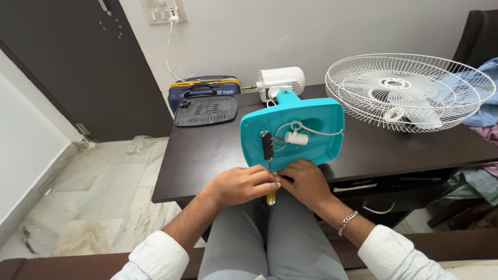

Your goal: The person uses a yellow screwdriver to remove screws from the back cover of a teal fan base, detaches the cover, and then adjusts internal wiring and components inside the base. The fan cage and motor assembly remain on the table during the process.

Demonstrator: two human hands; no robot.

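Note:
A turquoise fan base [316, 116] lies tipped on the dark table [207, 150], its hollow underside facing me with a black switch block [267, 145], white wires and a white capacitor [296, 138] inside. The white motor housing [282, 80] sits behind it. My left hand [244, 184] and my right hand [306, 181] meet at the base's near edge. A yellow-handled screwdriver [271, 197] pokes out below my fingers, its shaft pointing up at the switch block. Which hand grips it is hidden.
A white wire fan guard [410, 91] with a blade part under it lies at the table's right. A black vented cover plate [206, 110] rests at the back left, a blue case [205, 88] behind it. Cloth lies at the far right.

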